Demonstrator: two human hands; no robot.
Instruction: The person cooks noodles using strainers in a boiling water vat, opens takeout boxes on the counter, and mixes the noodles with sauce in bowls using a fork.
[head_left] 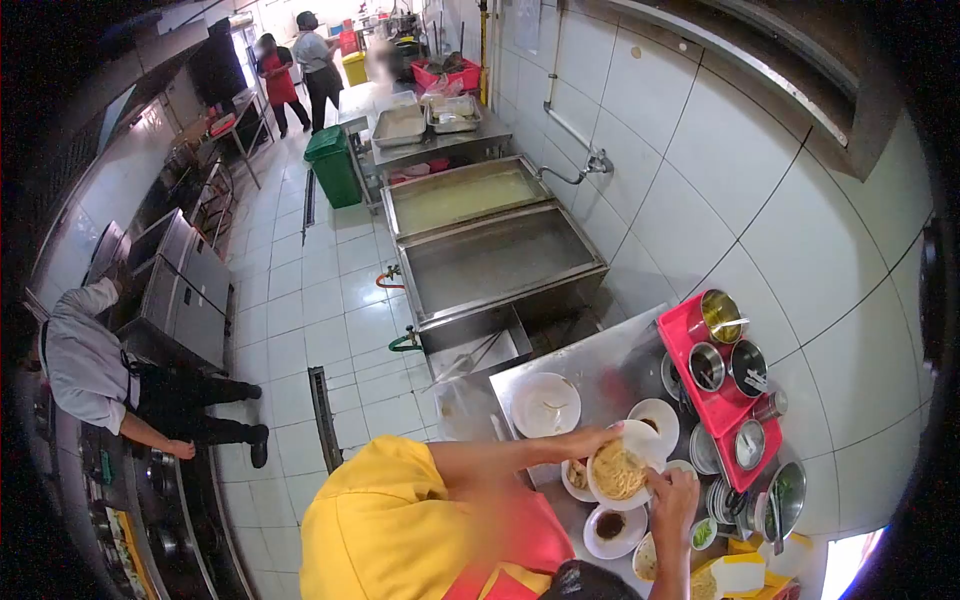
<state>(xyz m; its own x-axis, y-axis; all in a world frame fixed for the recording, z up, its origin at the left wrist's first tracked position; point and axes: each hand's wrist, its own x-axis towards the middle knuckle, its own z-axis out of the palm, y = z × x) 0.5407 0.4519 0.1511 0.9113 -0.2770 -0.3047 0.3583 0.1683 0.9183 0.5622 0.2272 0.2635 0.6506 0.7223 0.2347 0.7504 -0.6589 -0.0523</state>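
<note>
My left hand (592, 442) is closed on the edge of a white bowl (645, 442) over the steel table. Just below, another white bowl with pale noodles (620, 472) overlaps it, and the fingers of my right hand (675, 497) grip its right rim. Close to my hands are a white bowl of dark sauce (611, 524), a small bowl of chopped greens (704, 534) and a bowl with dark residue (655, 420). A larger white bowl (546, 405) stands on the table to the left.
A red tray (690, 345) with metal containers lies along the wall. Stacked plates (704, 450) and a steel pot (787, 497) stand to the right. Ahead are two steel basins (500, 260) and a green bin (333, 167). One person (85, 335) is at left; two others stand far off.
</note>
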